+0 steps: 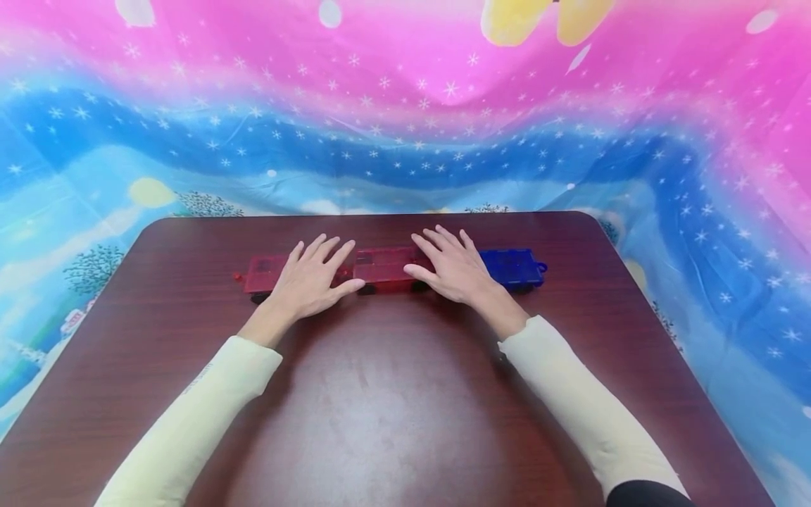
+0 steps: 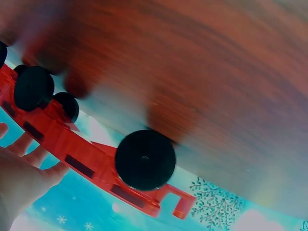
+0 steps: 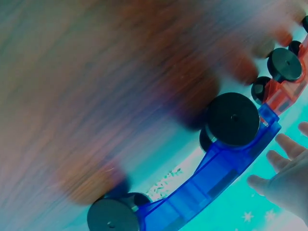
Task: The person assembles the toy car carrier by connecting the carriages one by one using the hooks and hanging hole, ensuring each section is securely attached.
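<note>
Three flat toy wagons with black wheels stand in a row along the far side of the table: a left red wagon [image 1: 261, 273], a middle red wagon [image 1: 384, 265] and a blue wagon [image 1: 512, 267]. My left hand [image 1: 313, 279], fingers spread, lies over the gap between the two red wagons and hides it. Spread in the same way, my right hand [image 1: 455, 272] covers where the middle red and blue wagons meet. In the left wrist view a red hook [image 2: 180, 201] sticks out at the outer end. The right wrist view shows the blue wagon's wheel [image 3: 233, 119] on the tabletop.
The brown table [image 1: 380, 408] has rounded far corners, and the wagons stand close to its far edge. A pink and blue snowflake-patterned cloth [image 1: 393, 105] hangs behind and around the table. Pale sleeves [image 1: 190, 415] cover both forearms.
</note>
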A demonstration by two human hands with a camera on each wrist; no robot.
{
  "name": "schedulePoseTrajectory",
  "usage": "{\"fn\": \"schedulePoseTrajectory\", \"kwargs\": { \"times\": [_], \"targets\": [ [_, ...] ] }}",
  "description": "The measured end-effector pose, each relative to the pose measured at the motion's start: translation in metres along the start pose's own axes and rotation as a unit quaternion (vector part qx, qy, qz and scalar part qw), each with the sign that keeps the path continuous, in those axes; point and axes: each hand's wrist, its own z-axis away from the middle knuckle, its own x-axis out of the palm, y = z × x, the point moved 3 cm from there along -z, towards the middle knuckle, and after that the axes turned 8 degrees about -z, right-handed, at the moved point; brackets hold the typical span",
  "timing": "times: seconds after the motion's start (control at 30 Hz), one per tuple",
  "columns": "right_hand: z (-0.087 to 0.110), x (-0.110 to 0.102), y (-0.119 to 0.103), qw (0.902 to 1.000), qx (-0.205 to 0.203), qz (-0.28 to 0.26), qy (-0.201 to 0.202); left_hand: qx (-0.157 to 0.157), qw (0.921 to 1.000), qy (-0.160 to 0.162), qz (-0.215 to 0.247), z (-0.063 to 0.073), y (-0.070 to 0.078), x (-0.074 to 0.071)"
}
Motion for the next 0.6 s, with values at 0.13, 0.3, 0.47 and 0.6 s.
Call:
{"fn": "schedulePoseTrajectory", "kwargs": {
  "times": [0.13,0.3,0.47,0.6],
  "targets": [
    [0.004,-0.003,0.006,1.0000,0.004,-0.005,0.004,0.002,1.0000,-0.003,0.000,-0.002,0.007,-0.002],
    [0.008,-0.008,0.013,0.9997,0.018,-0.016,0.006,0.007,1.0000,-0.003,-0.005,-0.007,0.016,-0.003],
    [0.014,-0.012,0.019,0.9995,0.023,-0.019,0.007,0.017,0.9998,0.008,-0.006,-0.012,0.023,-0.004],
    [0.017,-0.013,0.023,0.9996,0.020,-0.013,0.011,0.024,0.9996,0.013,-0.005,-0.015,0.029,-0.003]
  ]
}}
